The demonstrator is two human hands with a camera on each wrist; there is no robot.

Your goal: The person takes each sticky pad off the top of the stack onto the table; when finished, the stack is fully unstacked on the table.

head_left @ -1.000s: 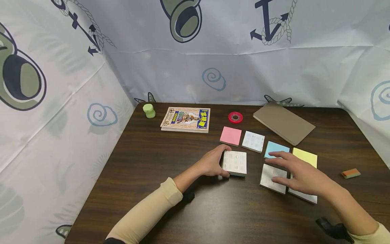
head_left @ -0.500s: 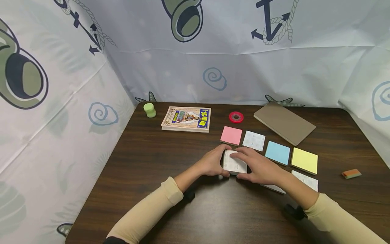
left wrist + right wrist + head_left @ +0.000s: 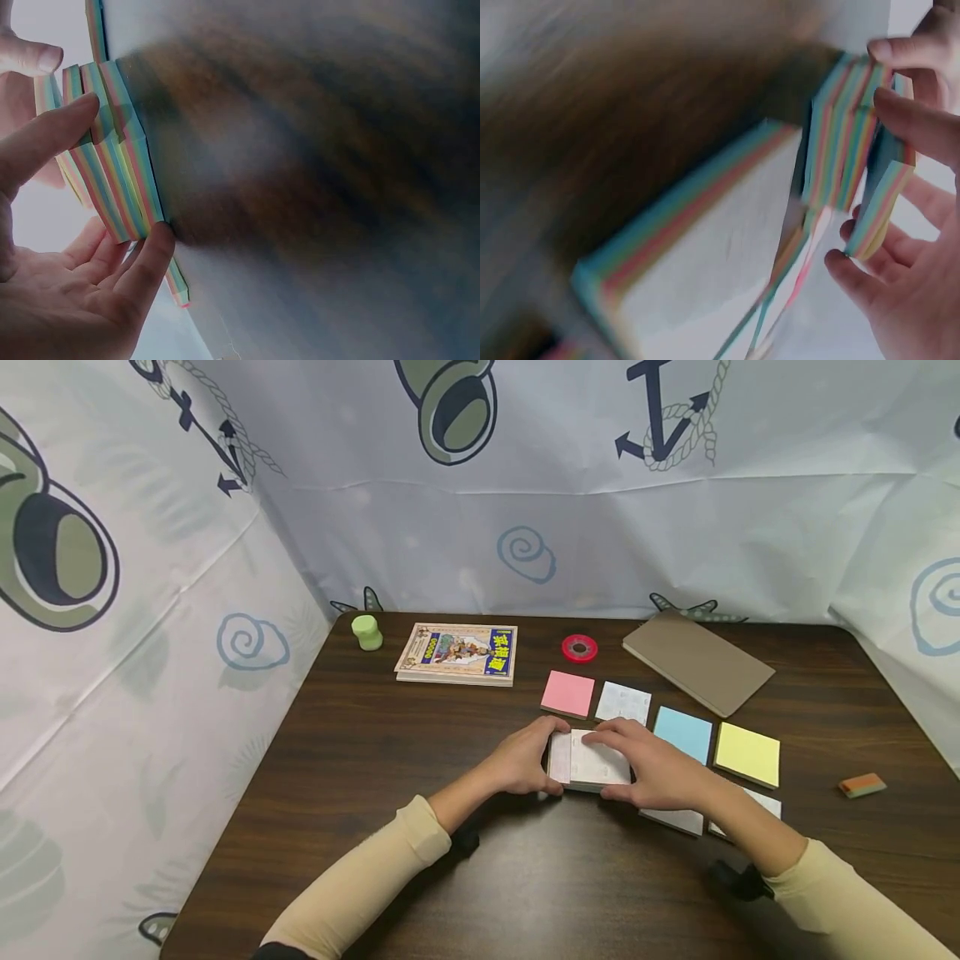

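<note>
A stack of sticky note pads (image 3: 124,176) with striped pink, yellow, green and blue edges sits on the table. My left hand (image 3: 519,763) grips its left side, thumb on the near edge and fingers on the far edge. My right hand (image 3: 660,770) pinches the top sticky note pad (image 3: 606,762), white side up. That pad sits shifted to the right, baring a pale pinkish strip (image 3: 559,758) of the stack at the left. In the right wrist view the held pad (image 3: 879,212) stands tilted and partly apart from the stack (image 3: 838,139).
Around the stack lie pink (image 3: 567,693), blue (image 3: 684,732) and yellow (image 3: 747,755) pads and several white ones (image 3: 624,702). Farther back are a book (image 3: 457,653), a red ring-shaped roll (image 3: 580,648), a brown notebook (image 3: 697,662) and a green waisted object (image 3: 367,632). An orange-green block (image 3: 862,786) lies right.
My right hand has come left from above the white pads to the stack, then pulled its top pad slightly right. My left hand has stayed in place.
</note>
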